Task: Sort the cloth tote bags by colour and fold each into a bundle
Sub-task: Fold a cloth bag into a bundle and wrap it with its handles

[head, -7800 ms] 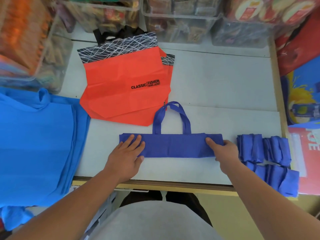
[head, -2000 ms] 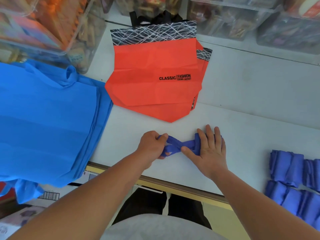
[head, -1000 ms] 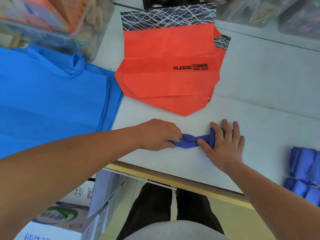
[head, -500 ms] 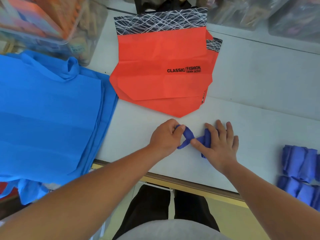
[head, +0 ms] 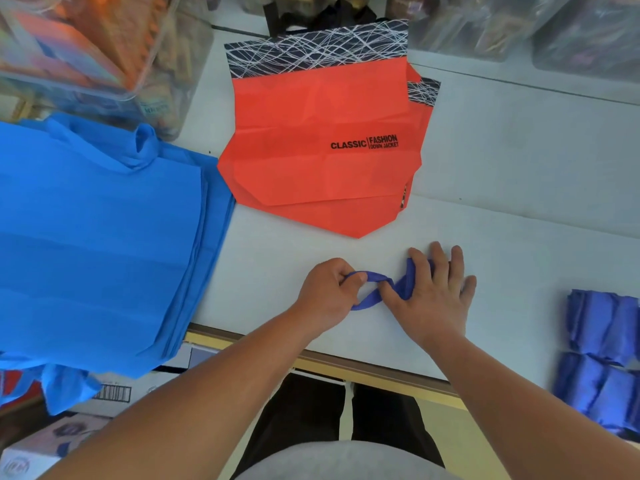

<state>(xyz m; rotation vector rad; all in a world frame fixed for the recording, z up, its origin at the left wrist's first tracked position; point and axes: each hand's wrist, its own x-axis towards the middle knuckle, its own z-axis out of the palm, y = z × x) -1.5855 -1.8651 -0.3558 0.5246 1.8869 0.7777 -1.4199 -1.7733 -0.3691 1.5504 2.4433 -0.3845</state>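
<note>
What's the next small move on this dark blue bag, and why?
Probably draw the handle loop over the folded bag to bind it. The left hand grips the loop beside the bag, the right hand presses the fold flat, and the loop is not yet round it.

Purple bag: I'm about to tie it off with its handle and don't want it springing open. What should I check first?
1. Bag pinned flat under right hand: ok.
2. Handle gripped by left hand: ok.
3. Handle loop crossed beside the bag: ok.
4. Folds tight under the palm: cannot tell, hidden.
5. Bag apart from orange bags: ok.
6. Finished bundles apart, at the right: ok.
</note>
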